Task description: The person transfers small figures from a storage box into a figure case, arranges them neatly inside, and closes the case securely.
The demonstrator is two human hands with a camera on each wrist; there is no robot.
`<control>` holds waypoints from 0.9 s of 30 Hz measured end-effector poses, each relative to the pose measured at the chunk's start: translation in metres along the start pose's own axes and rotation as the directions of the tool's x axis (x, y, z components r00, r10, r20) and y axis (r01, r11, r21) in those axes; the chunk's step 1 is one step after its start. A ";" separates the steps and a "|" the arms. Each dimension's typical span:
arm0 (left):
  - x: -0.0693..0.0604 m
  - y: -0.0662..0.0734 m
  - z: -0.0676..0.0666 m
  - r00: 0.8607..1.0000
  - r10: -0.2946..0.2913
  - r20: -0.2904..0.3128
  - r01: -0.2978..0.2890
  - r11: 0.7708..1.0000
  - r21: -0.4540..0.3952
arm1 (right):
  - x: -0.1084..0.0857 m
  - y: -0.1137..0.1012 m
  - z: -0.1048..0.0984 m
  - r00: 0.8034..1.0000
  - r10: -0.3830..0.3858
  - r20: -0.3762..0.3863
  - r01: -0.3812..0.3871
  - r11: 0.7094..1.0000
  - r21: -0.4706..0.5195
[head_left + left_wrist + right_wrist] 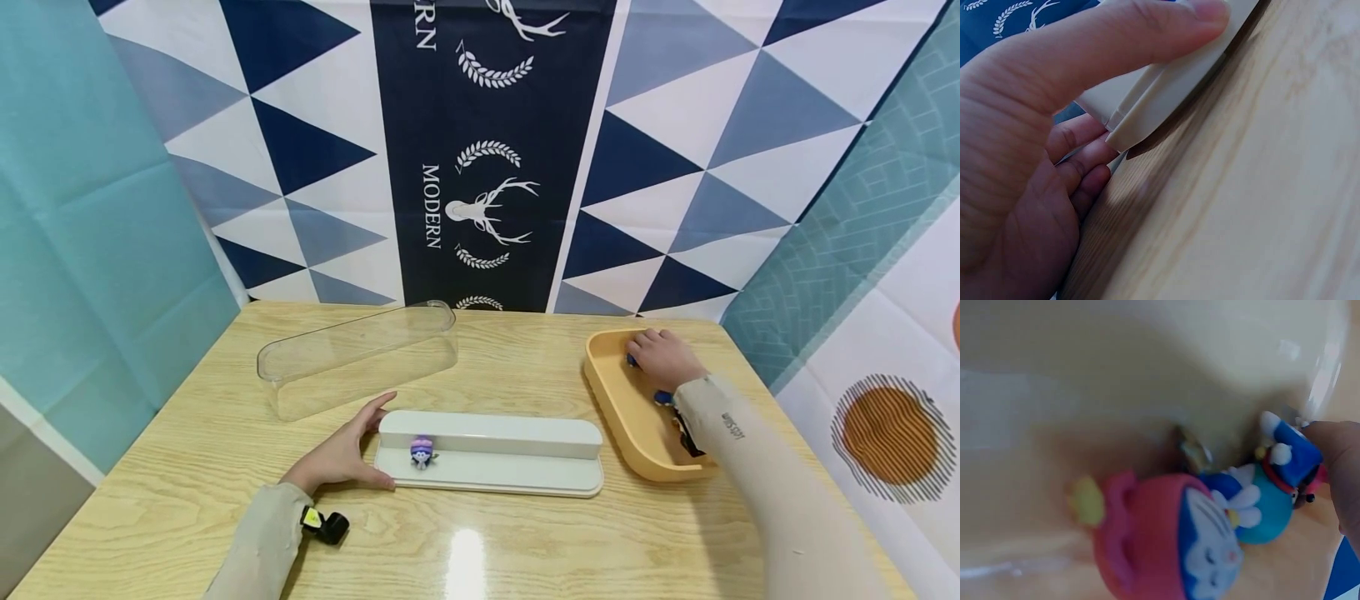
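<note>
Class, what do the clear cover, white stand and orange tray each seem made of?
Clear cover: glossy, probably rigid plastic, as its walls are see-through; glass isn't ruled out.
White stand: likely smooth moulded plastic, judging by its even colour and rounded ends.
Orange tray: probably opaque plastic, with shiny highlights inside.

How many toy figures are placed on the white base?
1: the purple figure, near the left end of the white base, beside the left hand. Other figures are in the orange tray, where the right hand may hide some.

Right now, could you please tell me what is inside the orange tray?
The orange tray holds several small figurines; the right hand and sleeve hide part of its inside, so I cannot count them.
</note>
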State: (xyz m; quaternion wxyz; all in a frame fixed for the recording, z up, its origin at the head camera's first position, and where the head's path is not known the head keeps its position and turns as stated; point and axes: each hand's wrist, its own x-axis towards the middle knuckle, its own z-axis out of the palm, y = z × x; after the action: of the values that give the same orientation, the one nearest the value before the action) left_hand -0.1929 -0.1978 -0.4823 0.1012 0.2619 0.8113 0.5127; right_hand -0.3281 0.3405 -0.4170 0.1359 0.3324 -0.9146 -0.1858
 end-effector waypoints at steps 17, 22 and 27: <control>-0.001 0.000 0.000 0.999 0.039 0.019 -0.038 0.995 -0.092 | 0.000 0.006 0.014 0.999 -0.024 -0.022 0.023 0.999 -0.039; -0.001 0.001 -0.001 0.999 0.029 0.022 -0.027 0.996 -0.090 | -0.001 0.009 0.016 0.998 -0.035 -0.044 0.034 0.999 -0.033; 0.000 0.000 0.000 0.999 0.033 0.025 -0.030 0.995 -0.092 | 0.000 0.008 0.006 1.000 0.013 -0.016 -0.012 0.999 0.052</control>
State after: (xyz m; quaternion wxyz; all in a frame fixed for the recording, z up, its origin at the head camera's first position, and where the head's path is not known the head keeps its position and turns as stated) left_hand -0.1932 -0.1981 -0.4820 0.1156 0.2765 0.7815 0.5473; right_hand -0.3349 0.3481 -0.4192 0.1361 0.3315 -0.9201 -0.1583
